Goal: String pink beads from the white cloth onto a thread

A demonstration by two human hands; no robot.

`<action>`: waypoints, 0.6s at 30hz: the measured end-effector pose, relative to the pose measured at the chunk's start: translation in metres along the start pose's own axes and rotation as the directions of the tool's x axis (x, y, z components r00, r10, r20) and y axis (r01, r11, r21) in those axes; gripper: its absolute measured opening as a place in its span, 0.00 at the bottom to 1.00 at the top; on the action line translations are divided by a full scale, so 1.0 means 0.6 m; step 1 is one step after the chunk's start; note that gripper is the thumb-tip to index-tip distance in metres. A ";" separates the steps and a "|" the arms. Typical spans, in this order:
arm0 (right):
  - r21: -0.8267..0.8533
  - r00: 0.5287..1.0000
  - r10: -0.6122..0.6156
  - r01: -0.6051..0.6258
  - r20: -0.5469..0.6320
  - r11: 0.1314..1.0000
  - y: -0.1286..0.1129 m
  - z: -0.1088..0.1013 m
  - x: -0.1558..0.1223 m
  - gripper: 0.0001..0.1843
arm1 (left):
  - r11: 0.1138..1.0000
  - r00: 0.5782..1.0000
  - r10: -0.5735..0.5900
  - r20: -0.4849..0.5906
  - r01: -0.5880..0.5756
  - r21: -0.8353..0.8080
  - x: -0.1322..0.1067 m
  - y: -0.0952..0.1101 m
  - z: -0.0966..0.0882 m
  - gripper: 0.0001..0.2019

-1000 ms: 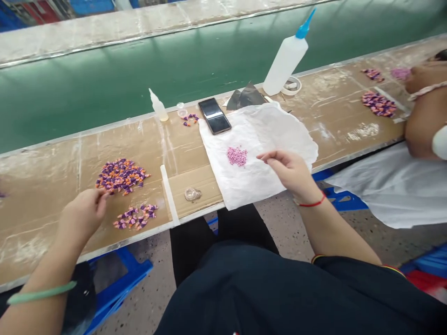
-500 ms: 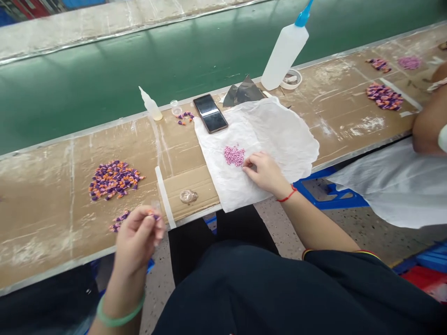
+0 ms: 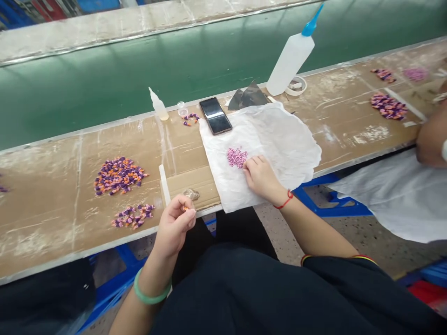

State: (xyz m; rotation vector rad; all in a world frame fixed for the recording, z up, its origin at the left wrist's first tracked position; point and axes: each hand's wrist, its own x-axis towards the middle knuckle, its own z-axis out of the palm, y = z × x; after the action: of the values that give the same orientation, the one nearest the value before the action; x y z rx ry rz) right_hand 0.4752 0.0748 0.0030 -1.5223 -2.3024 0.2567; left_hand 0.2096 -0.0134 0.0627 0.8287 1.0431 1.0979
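Okay so here's where you're at. Your left hand (image 3: 173, 226) is pinched closed at about 11 o'clock, just over the near edge of the counter (image 3: 52, 223), with a tiny orange bead (image 3: 185, 209) between thumb and fingertips. A green bangle (image 3: 152, 291) sits on that wrist, and a clear plastic lump (image 3: 191, 194) is right by your fingers.

Your right hand (image 3: 260, 179) is open, resting on a sheet of white tissue paper (image 3: 282, 144) at about 1 o'clock, fingertips just beside a little pile of pink beads (image 3: 237, 157). There's a red string bracelet (image 3: 286, 200) on that wrist.

Around 10 o'clock you've got a big pile of purple and orange beads (image 3: 118, 176), with a smaller pile (image 3: 133, 216) nearer you. A black phone (image 3: 215, 116) sits at 12, touching the tissue's far edge, and a big squeeze bottle with a blue tip (image 3: 289, 60) stands past it toward 1 o'clock. A small glue bottle (image 3: 159, 105) is at 11. Over at 2 o'clock, a co-worker's arm (image 3: 431, 144) reaches in beside more beads (image 3: 389, 106).
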 end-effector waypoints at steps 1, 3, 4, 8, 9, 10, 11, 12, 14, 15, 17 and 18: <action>0.049 1.000 -0.024 0.024 -0.004 0.999 -0.008 -0.009 -0.003 0.07 | 1.000 1.000 0.002 0.001 -0.003 0.020 0.001 -0.003 0.003 0.15; 0.215 0.994 -0.101 0.108 -0.044 0.971 -0.028 -0.029 -0.012 0.08 | 0.996 1.000 0.016 0.018 -0.017 0.083 0.003 -0.008 0.012 0.13; 0.308 0.986 -0.144 0.163 -0.082 0.937 -0.040 -0.041 -0.016 0.08 | 0.992 0.999 0.019 0.039 -0.024 0.121 0.005 -0.009 0.019 0.13; 0.462 0.941 -0.276 0.338 -0.199 0.820 -0.091 -0.081 -0.025 0.08 | 0.977 0.987 -0.004 0.162 -0.031 0.209 0.017 0.000 0.053 0.15; 0.460 0.927 -0.309 0.373 -0.211 0.806 -0.101 -0.088 -0.025 0.09 | 0.977 0.983 -0.005 0.183 -0.034 0.210 0.020 0.004 0.060 0.16; 0.453 0.914 -0.340 0.405 -0.221 0.794 -0.110 -0.094 -0.025 0.09 | 0.978 0.980 -0.001 0.197 -0.041 0.205 0.022 0.008 0.067 0.17; 0.441 0.901 -0.369 0.434 -0.229 0.786 -0.118 -0.099 -0.024 0.09 | 0.979 0.979 0.010 0.204 -0.051 0.198 0.023 0.011 0.072 0.18; 0.424 0.888 -0.395 0.459 -0.234 0.781 -0.125 -0.103 -0.024 0.09 | 0.979 0.978 0.023 0.207 -0.063 0.193 0.023 0.013 0.075 0.18; 0.385 0.872 -0.429 0.489 -0.237 0.782 -0.134 -0.109 -0.023 0.10 | 0.977 0.976 0.048 0.212 -0.090 0.195 0.022 0.016 0.078 0.17; 0.365 0.868 -0.438 0.496 -0.234 0.788 -0.137 -0.112 -0.023 0.10 | 0.974 0.975 0.057 0.215 -0.102 0.204 0.020 0.016 0.077 0.16; 0.334 0.863 -0.457 0.506 -0.218 0.796 -0.142 -0.115 -0.023 0.11 | 0.964 0.972 0.079 0.221 -0.132 0.233 0.017 0.016 0.075 0.15; 0.324 0.861 -0.465 0.509 -0.208 0.798 -0.143 -0.116 -0.024 0.12 | 0.956 0.971 0.090 0.222 -0.146 0.253 0.016 0.015 0.074 0.15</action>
State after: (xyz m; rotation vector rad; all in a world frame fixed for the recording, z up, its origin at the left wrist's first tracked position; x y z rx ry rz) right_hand 0.4350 0.0238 0.0937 -0.7052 -2.2926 0.4151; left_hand 0.2499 -0.0032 0.0823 1.2116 0.9861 0.9564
